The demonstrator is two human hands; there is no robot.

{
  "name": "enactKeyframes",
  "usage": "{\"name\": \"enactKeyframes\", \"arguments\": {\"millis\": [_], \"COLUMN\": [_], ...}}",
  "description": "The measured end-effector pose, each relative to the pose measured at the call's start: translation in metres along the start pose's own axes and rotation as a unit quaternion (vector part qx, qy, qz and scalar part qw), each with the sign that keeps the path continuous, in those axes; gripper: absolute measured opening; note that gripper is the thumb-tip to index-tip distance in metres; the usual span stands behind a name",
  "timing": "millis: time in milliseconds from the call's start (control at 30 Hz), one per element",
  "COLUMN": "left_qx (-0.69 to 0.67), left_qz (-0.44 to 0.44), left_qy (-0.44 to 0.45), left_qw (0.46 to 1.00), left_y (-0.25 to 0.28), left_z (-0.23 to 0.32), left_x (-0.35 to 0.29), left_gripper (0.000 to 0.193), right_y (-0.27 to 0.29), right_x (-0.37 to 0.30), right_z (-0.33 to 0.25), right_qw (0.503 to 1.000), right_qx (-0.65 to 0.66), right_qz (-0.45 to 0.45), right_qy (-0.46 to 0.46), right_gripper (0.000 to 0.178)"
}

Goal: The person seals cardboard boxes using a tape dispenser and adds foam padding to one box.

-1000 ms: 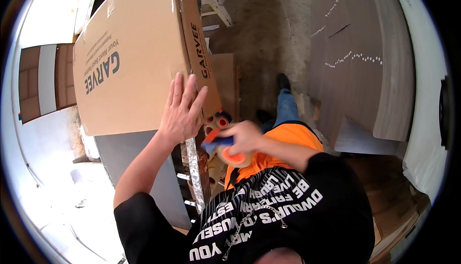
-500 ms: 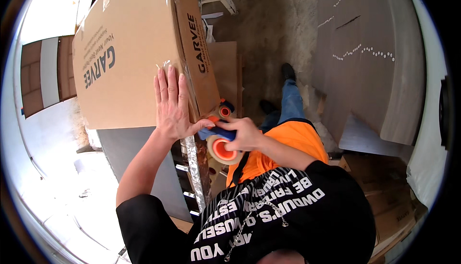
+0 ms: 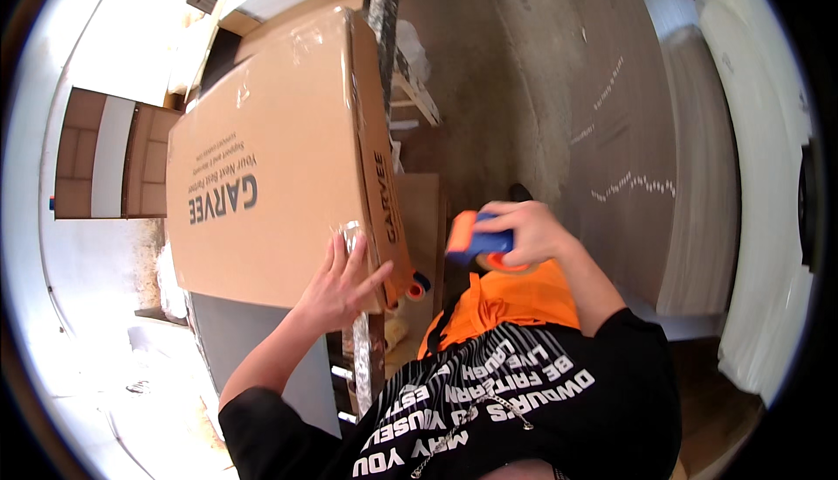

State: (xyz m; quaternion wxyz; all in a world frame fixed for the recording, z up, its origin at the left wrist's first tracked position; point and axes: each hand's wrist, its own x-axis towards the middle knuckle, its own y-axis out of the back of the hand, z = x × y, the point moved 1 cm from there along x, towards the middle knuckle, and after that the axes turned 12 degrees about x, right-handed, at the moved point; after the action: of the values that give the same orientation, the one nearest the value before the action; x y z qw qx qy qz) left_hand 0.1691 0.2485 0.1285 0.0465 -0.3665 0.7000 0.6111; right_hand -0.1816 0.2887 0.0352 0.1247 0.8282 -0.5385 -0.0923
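A large brown cardboard box (image 3: 288, 113) lies on the table at my left, with dark print on its top and side. My left hand (image 3: 339, 288) rests on the box's near right corner, fingers spread, their tips beside a strip of clear tape (image 3: 351, 234). In my right hand (image 3: 534, 234) is a blue and orange tape dispenser (image 3: 482, 239), held in the air to the right of the box and apart from it. A second, smaller red-and-dark roll (image 3: 419, 286) sits by the near corner, just right of my left hand.
Beneath the box is a grey panel (image 3: 257, 340), next to a foil-wrapped table edge (image 3: 361, 358). Dark grey boards with a pale dotted line (image 3: 628, 192) stand on the right. Between them runs a concrete floor (image 3: 489, 78). A white wooden stand (image 3: 417, 96) is beyond the table.
My right hand has carried the tape dispenser away from the box corner, up and to the right. My left hand stays on the box with its fingers more spread. The view has shifted.
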Motion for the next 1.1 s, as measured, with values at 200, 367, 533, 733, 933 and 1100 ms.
{"name": "enactKeyframes", "arguments": {"millis": [200, 367, 533, 733, 933, 1100], "left_qx": [-0.157, 0.166, -0.147, -0.208, -0.221, -0.229], "left_qz": [0.117, 0.372, -0.127, 0.103, 0.066, 0.156], "left_qy": [0.092, 0.253, 0.396, 0.351, 0.433, 0.453], "left_qw": [0.976, 0.877, 0.898, 0.907, 0.871, 0.848], "left_y": [0.044, 0.071, 0.062, 0.063, 0.067, 0.051], "left_z": [-0.135, -0.283, -0.302, -0.182, -0.145, -0.142], "left_x": [0.136, 0.307, 0.338, 0.301, 0.265, 0.275], "left_gripper": [0.081, 0.057, 0.038, 0.043, 0.126, 0.122], "right_y": [0.101, 0.141, 0.196, 0.206, 0.14, 0.106], "right_x": [0.053, 0.151, 0.232, 0.351, 0.485, 0.483], "right_z": [0.066, 0.121, 0.144, 0.154, 0.11, 0.097], "right_qw": [0.951, 0.944, 0.915, 0.904, 0.849, 0.804], "right_qx": [0.137, 0.213, 0.356, 0.409, 0.416, 0.219], "right_qz": [0.264, 0.243, 0.16, -0.025, -0.277, -0.531], "right_qy": [-0.085, -0.061, -0.106, -0.118, -0.169, -0.154], "right_gripper": [0.067, 0.065, 0.069, 0.069, 0.062, 0.067]}}
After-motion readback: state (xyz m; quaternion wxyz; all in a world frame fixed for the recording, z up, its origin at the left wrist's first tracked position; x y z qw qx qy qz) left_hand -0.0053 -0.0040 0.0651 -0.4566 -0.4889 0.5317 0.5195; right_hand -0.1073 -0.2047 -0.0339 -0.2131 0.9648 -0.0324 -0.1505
